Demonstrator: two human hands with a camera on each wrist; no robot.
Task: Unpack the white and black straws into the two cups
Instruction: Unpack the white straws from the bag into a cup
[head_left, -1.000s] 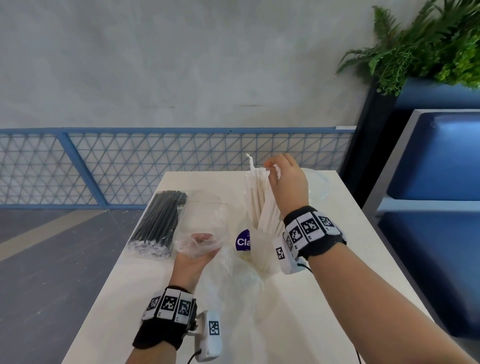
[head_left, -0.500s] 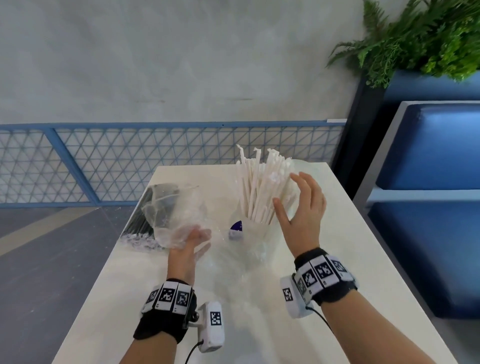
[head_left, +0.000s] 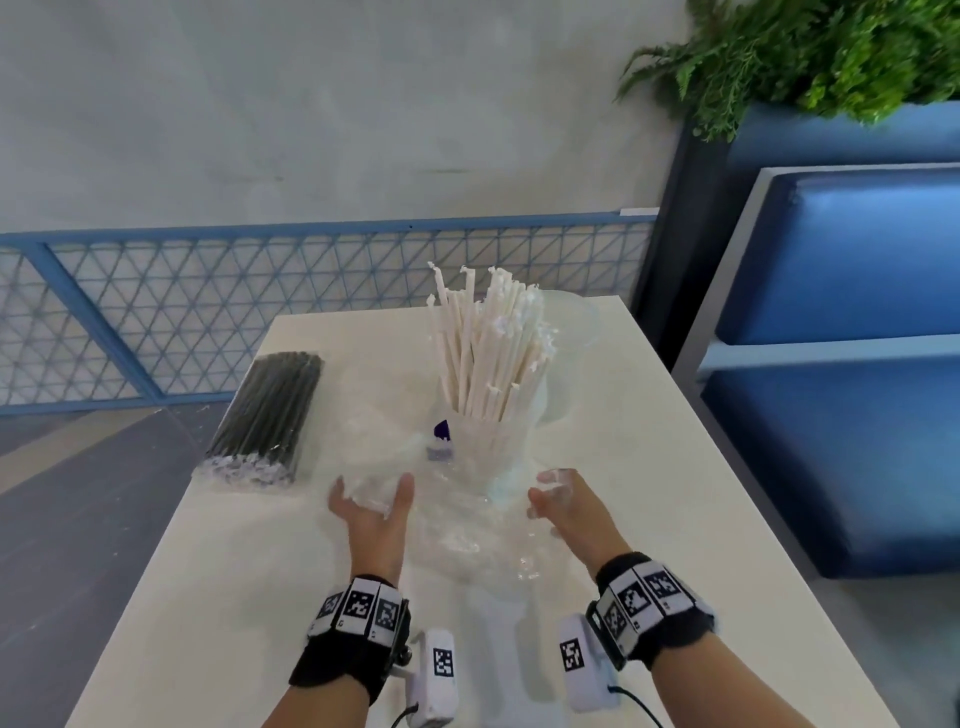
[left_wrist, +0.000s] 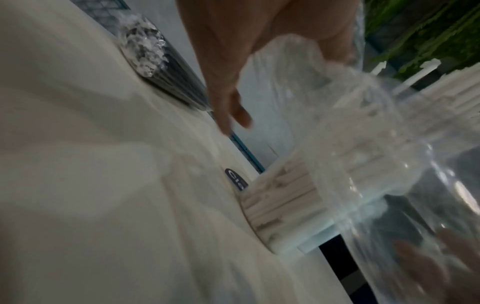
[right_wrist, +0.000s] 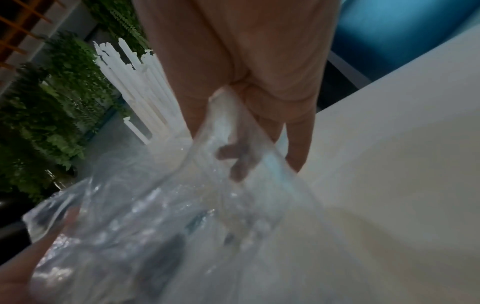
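White straws (head_left: 485, 358) stand fanned out in a clear cup (head_left: 483, 452) at the table's middle; they also show in the right wrist view (right_wrist: 135, 86). The black straws (head_left: 267, 410) lie in their sealed clear pack at the left edge. In front of the cup, a crumpled clear plastic wrapper (head_left: 467, 540) is stretched between both hands. My left hand (head_left: 371, 499) holds its left side, with the index finger out straight in the left wrist view. My right hand (head_left: 550, 493) pinches its right side, fingers curled into the film (right_wrist: 241, 156). A second clear cup (head_left: 571, 332) stands behind the straws, hard to make out.
The cream table (head_left: 649, 467) is narrow, with open floor to the left and a blue mesh railing (head_left: 208, 291) behind. A blue bench (head_left: 841, 364) and a planter with ferns (head_left: 810, 57) stand close on the right.
My right hand left the tops of the white straws and came down to the wrapper in front of the cup. My left hand lowered its plastic, uncovering the black pack.
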